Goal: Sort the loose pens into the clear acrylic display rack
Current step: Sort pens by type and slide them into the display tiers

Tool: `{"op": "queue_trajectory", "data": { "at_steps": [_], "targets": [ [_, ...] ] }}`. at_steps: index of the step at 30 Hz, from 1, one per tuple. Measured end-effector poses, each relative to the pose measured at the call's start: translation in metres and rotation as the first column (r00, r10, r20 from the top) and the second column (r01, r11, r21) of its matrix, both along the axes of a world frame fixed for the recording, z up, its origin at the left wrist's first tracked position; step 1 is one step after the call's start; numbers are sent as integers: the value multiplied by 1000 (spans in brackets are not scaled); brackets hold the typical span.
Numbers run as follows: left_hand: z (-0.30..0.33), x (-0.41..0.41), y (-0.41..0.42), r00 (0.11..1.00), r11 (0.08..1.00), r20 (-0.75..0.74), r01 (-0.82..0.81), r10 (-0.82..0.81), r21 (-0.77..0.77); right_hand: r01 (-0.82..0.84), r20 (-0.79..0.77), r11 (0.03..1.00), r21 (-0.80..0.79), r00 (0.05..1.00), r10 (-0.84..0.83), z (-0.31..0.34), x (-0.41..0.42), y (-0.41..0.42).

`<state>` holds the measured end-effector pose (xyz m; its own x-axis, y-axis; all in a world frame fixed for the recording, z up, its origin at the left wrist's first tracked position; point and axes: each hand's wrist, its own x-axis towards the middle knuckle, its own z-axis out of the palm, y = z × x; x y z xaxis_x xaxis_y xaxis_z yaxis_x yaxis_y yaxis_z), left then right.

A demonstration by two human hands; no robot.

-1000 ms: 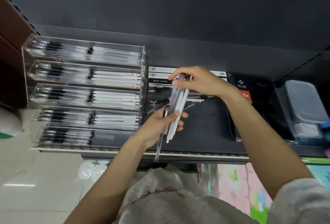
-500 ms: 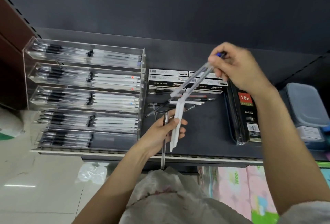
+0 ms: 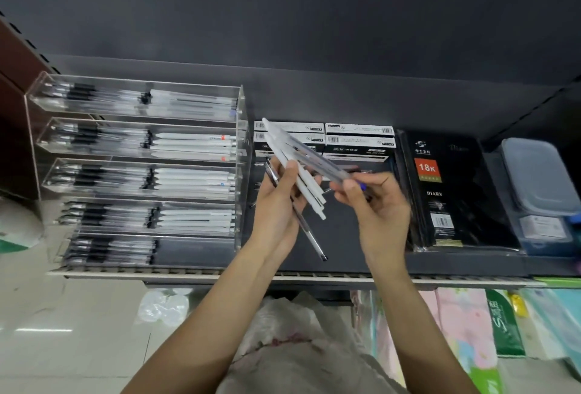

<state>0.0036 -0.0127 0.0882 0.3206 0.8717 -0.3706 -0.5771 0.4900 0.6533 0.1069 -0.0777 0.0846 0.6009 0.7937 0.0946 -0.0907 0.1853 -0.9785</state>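
Note:
The clear acrylic display rack [image 3: 242,129] stands on the left of the dark shelf, its five tiers holding several black-grip and white pens. My left hand [image 3: 276,208] grips a bundle of white pens [image 3: 306,189] and one dark slim pen [image 3: 309,236] that points down to the right. My right hand [image 3: 377,205] pinches the blue-tipped end of clear pens [image 3: 317,161], which slant up to the left across the white ones. A few loose pens lie on the shelf behind my hands, mostly hidden.
Boxed pen packs [image 3: 358,139] are stacked at the back of the shelf. A black diary [image 3: 446,192] and a blue-grey plastic case [image 3: 540,192] lie to the right. The shelf's front rail [image 3: 188,272] runs below. A white plastic bag [image 3: 295,340] hangs under my arms.
My right hand has come down from the upper right to beside my left hand, bringing the clear pens with it. My left hand has risen and tilted its pens to the left.

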Motion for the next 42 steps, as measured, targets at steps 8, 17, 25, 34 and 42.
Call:
{"op": "queue_trajectory", "data": {
  "at_steps": [8, 17, 25, 34, 42],
  "targets": [
    [6, 2, -1, 996, 995, -16, -87, 88, 55, -15, 123, 998, -67, 992, 23, -9, -16, -7],
    [2, -6, 6, 994, 992, -12, -111, 112, 65, -101, 123, 975, -196, 984, 127, -16, -28, -13],
    [-1, -9, 0, 988, 988, 13, -154, 154, 32, -121, 57, 960, -251, 989, 139, -18, -27, -21],
    [-5, -17, -10, 935, 935, 32, -354, 354, -11, -366, -213, 899, -242, 924, 319, -11, -17, -21],
    [-9, -84, -16, 753, 754, 75, -640, 654, -146, -719, -329, 622, -312, 695, 639, -11, -49, 0]
  ]
}}
